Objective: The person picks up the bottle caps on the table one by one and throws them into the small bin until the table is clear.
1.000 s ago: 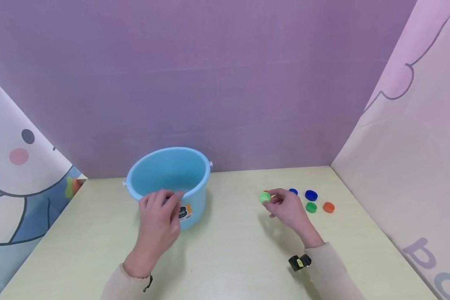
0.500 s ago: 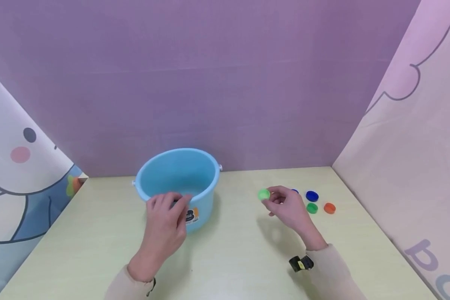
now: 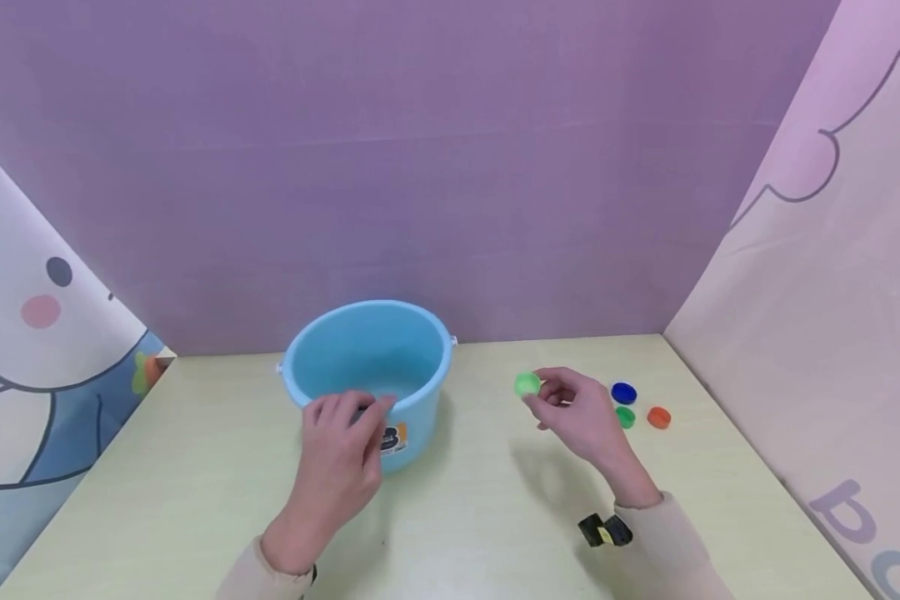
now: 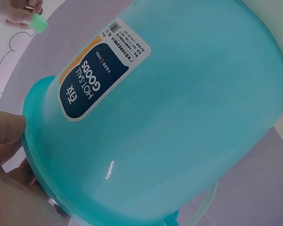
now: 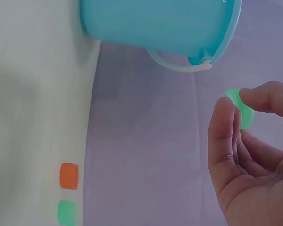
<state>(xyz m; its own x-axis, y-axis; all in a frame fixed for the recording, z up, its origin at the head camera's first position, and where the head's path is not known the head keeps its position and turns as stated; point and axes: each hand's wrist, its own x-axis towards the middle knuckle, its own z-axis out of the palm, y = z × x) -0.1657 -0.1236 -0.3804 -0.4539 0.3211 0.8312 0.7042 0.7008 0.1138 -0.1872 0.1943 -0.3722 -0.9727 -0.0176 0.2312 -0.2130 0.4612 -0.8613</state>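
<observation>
A light blue bucket (image 3: 420, 417) stands upright on the table, with a printed label (image 4: 92, 70) on its near side. My left hand (image 3: 339, 462) grips the near rim of the bucket, thumb and fingers curled over the edge. Between the thumb and fingertips of my right hand (image 3: 581, 421) a light green bottle cap (image 3: 527, 383) is pinched, held above the table to the right of the bucket. In the right wrist view the same cap shows edge-on, and the hand is apart from the bucket.
Right of my right hand lie a dark blue cap (image 3: 624, 393), a green cap (image 3: 625, 417) and an orange cap (image 3: 659, 417). The right wrist view shows another orange cap (image 5: 69, 176) and a light green cap (image 5: 67, 213) on the table. A purple backdrop (image 3: 450, 167) rises behind.
The bucket has slid to the right with my left hand on its rim. My right hand has risen slightly with the light green cap, and now covers a blue cap seen earlier.
</observation>
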